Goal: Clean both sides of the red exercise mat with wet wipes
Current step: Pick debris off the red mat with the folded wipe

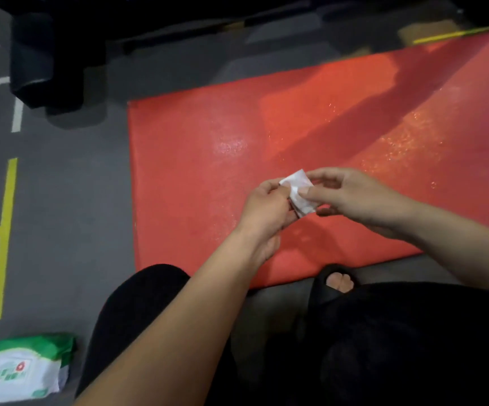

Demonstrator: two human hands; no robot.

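Both hands are held close together above the near part of the red exercise mat (196, 159), and between them is a small folded white wet wipe (298, 192). The left hand (265, 208) is closed around the left edge of the wipe, with its fingers curled and pinching it. The right hand (351, 196) pinches the right side of the wipe between the thumb and the first fingers, while its other fingers are a little bent and loose. The wipe is lifted and does not touch the mat under it. The mat lies flat on the grey floor (67, 200) and stretches away from the hands to the far right; beyond the right hand its surface has shiny wet-looking spots. Far to the left of the left hand and nearer to the person, a green and white pack of wet wipes (23, 370) lies on the floor, well apart from the mat. Left of the hands there are yellow lines (4, 230) on the floor. Below the right hand, just beside the near edge of the mat, a foot in a black slipper (337, 284) is visible, and the person's legs are in dark clothing.
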